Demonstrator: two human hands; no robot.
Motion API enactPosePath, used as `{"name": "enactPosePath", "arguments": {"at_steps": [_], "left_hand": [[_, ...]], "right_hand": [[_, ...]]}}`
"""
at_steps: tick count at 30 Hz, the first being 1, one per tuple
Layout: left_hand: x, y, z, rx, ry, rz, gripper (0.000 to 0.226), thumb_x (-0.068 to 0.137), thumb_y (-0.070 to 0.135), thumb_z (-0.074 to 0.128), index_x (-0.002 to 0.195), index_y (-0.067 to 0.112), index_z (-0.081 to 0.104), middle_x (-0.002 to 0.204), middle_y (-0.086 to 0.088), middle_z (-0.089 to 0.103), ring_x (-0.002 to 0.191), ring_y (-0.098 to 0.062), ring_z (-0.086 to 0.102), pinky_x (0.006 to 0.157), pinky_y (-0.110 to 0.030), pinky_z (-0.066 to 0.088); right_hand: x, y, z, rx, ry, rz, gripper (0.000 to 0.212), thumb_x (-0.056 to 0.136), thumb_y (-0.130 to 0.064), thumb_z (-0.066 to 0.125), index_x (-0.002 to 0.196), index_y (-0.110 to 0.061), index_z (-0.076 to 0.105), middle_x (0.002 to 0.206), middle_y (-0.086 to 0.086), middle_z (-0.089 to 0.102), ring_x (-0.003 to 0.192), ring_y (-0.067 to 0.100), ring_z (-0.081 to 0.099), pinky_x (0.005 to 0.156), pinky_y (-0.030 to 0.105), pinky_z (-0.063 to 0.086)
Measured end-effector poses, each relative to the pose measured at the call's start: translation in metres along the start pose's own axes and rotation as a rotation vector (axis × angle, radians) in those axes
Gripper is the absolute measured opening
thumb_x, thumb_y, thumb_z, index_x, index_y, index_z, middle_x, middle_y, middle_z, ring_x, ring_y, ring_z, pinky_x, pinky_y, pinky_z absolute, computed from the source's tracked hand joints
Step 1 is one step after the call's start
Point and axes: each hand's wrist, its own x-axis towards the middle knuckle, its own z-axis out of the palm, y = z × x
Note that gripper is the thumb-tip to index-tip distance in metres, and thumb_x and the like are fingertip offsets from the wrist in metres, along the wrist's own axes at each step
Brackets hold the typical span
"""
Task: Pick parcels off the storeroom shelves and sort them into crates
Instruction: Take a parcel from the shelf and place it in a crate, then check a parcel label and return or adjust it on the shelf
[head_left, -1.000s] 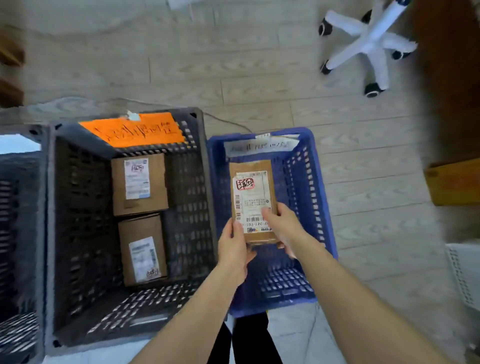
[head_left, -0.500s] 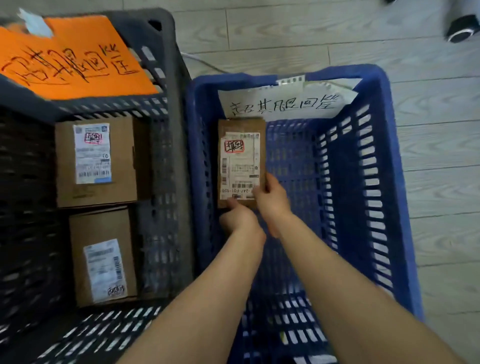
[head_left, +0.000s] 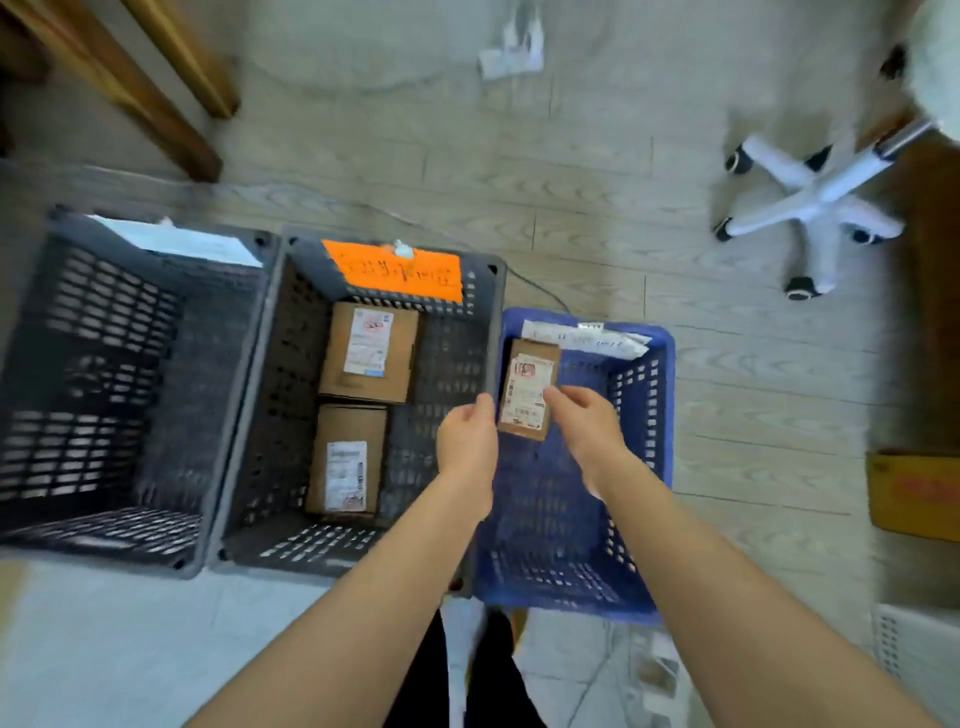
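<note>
A small brown parcel (head_left: 527, 395) with a white label stands against the far left wall inside the blue crate (head_left: 660, 415). My left hand (head_left: 467, 441) hovers just left of it over the crate's rim, fingers relaxed. My right hand (head_left: 587, 431) is just right of the parcel, its fingertips over the label's edge, loosely spread and not gripping. The middle grey crate (head_left: 493, 291) has an orange tag and holds two brown parcels: one at the far end (head_left: 369, 358) and one nearer (head_left: 345, 462).
A second grey crate (head_left: 31, 322) stands at the left with no parcels visible in it. A white swivel chair base (head_left: 815, 202) is on the wooden floor at the far right. Wooden legs (head_left: 156, 98) stand far left, and a yellow box (head_left: 914, 493) lies at the right edge.
Both hands lowered the parcel into the blue crate and let go of it. They have drawn back and apart, and the view has pulled up and away from the crates.
</note>
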Motion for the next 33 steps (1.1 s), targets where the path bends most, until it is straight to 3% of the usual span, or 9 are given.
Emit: {"name": "enactPosePath", "arguments": {"at_steps": [2, 5, 8, 13, 15, 19, 23, 30, 33], "left_hand": [[-0.049, 0.038, -0.039, -0.01, 0.008, 0.095, 0.019, 0.094, 0.035, 0.044, 0.086, 0.02, 0.052, 0.094, 0.004, 0.053, 0.091, -0.014, 0.048, 0.08, -0.03, 0.033], [-0.122, 0.094, -0.105, -0.069, 0.071, 0.215, 0.029, 0.094, 0.035, 0.044, 0.068, 0.023, 0.049, 0.081, 0.002, 0.054, 0.084, -0.016, 0.05, 0.081, -0.031, 0.034], [-0.198, 0.138, -0.175, -0.179, 0.168, 0.376, 0.031, 0.094, 0.033, 0.044, 0.065, 0.023, 0.048, 0.075, 0.004, 0.052, 0.087, -0.019, 0.05, 0.082, -0.034, 0.037], [-0.323, 0.153, -0.297, -0.398, 0.294, 0.568, 0.031, 0.095, 0.034, 0.044, 0.066, 0.025, 0.046, 0.074, 0.004, 0.049, 0.07, -0.011, 0.046, 0.06, -0.025, 0.032], [-0.369, 0.151, -0.348, -0.472, 0.359, 0.627, 0.026, 0.094, 0.036, 0.046, 0.071, 0.025, 0.052, 0.082, 0.004, 0.055, 0.083, -0.013, 0.051, 0.068, -0.026, 0.037], [-0.45, 0.141, -0.459, -0.622, 0.521, 0.762, 0.018, 0.093, 0.038, 0.049, 0.079, 0.026, 0.053, 0.089, 0.005, 0.06, 0.093, -0.015, 0.056, 0.082, -0.03, 0.041], [-0.515, 0.119, -0.566, -0.688, 0.691, 0.882, 0.018, 0.092, 0.036, 0.051, 0.077, 0.026, 0.055, 0.088, 0.004, 0.063, 0.093, -0.016, 0.06, 0.09, -0.035, 0.044], [-0.584, 0.081, -0.696, -0.686, 0.882, 0.998, 0.02, 0.09, 0.034, 0.051, 0.072, 0.027, 0.056, 0.086, 0.0, 0.062, 0.088, -0.016, 0.057, 0.079, -0.031, 0.044], [-0.602, 0.082, -0.734, -0.677, 0.934, 1.034, 0.022, 0.09, 0.034, 0.052, 0.099, 0.018, 0.062, 0.097, -0.002, 0.065, 0.097, -0.017, 0.06, 0.085, -0.03, 0.046]], "right_hand": [[-0.051, -0.052, 0.01, 0.015, -0.056, -0.081, 0.025, 0.091, -0.029, 0.053, 0.11, -0.013, 0.06, 0.114, 0.005, 0.061, 0.095, 0.014, 0.055, 0.08, 0.028, 0.044], [-0.132, -0.125, 0.04, 0.018, -0.143, -0.216, 0.034, 0.09, -0.029, 0.057, 0.116, -0.007, 0.057, 0.111, 0.007, 0.061, 0.097, 0.018, 0.057, 0.082, 0.026, 0.045], [-0.218, -0.182, 0.076, -0.011, -0.282, -0.418, 0.029, 0.089, -0.025, 0.058, 0.11, -0.005, 0.061, 0.096, 0.007, 0.059, 0.075, 0.013, 0.054, 0.061, 0.014, 0.041], [-0.368, -0.235, 0.135, -0.084, -0.564, -0.617, 0.022, 0.085, -0.031, 0.062, 0.091, -0.01, 0.064, 0.087, 0.009, 0.065, 0.081, 0.01, 0.056, 0.07, 0.021, 0.041], [-0.425, -0.247, 0.161, -0.131, -0.66, -0.69, 0.029, 0.083, -0.037, 0.062, 0.092, -0.01, 0.065, 0.085, 0.005, 0.063, 0.082, 0.011, 0.055, 0.074, 0.028, 0.042], [-0.536, -0.255, 0.23, -0.198, -0.883, -0.829, 0.013, 0.082, -0.043, 0.061, 0.086, -0.031, 0.061, 0.111, -0.005, 0.065, 0.108, 0.013, 0.058, 0.097, 0.032, 0.042], [-0.644, -0.242, 0.303, -0.228, -1.041, -0.923, 0.015, 0.082, -0.048, 0.059, 0.086, -0.034, 0.061, 0.107, -0.01, 0.065, 0.105, 0.01, 0.058, 0.092, 0.028, 0.041], [-0.763, -0.219, 0.388, -0.191, -1.241, -1.045, 0.008, 0.084, -0.037, 0.062, 0.086, -0.03, 0.062, 0.107, -0.005, 0.066, 0.102, 0.007, 0.06, 0.086, 0.024, 0.044], [-0.794, -0.228, 0.415, -0.187, -1.256, -1.102, 0.009, 0.085, -0.038, 0.061, 0.086, -0.029, 0.061, 0.108, -0.005, 0.065, 0.105, 0.009, 0.059, 0.093, 0.029, 0.045]]}}
